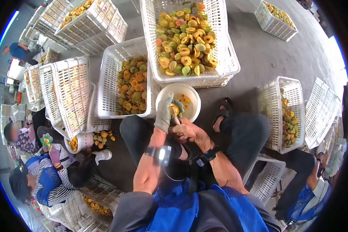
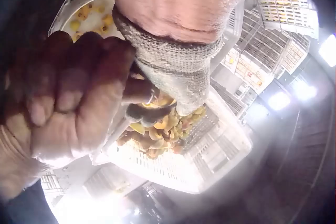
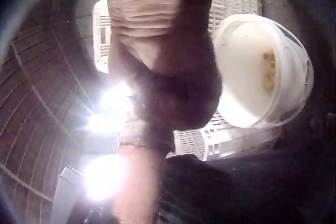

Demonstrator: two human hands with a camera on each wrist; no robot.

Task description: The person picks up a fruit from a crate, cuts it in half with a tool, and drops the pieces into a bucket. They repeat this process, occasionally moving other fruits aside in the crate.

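Observation:
My left hand (image 1: 164, 114), in a pale grey knit glove, holds a yellow-fleshed stone fruit (image 1: 174, 110) between thumb and fingers. Bare and curled, my right hand (image 1: 189, 130) grips a small tool, mostly hidden by the fingers, with its end at the fruit. Both hands are over the near rim of a white bucket (image 1: 197, 112). Inside it lie several small orange-yellow pieces (image 1: 185, 101). In the left wrist view, the glove (image 2: 173, 71) and the curled right hand (image 2: 79, 98) come close together. The right wrist view shows the back of the right hand (image 3: 163, 77) beside the bucket (image 3: 247, 71).
Beyond the bucket, a white crate (image 1: 224, 23) holds many halved fruits (image 1: 185, 42). Left of it, another crate (image 1: 104, 85) holds more halves (image 1: 133, 87). A fruit crate (image 1: 272, 120) stands at right. Another person (image 1: 52, 174) sits at left among stacked crates (image 1: 65, 96).

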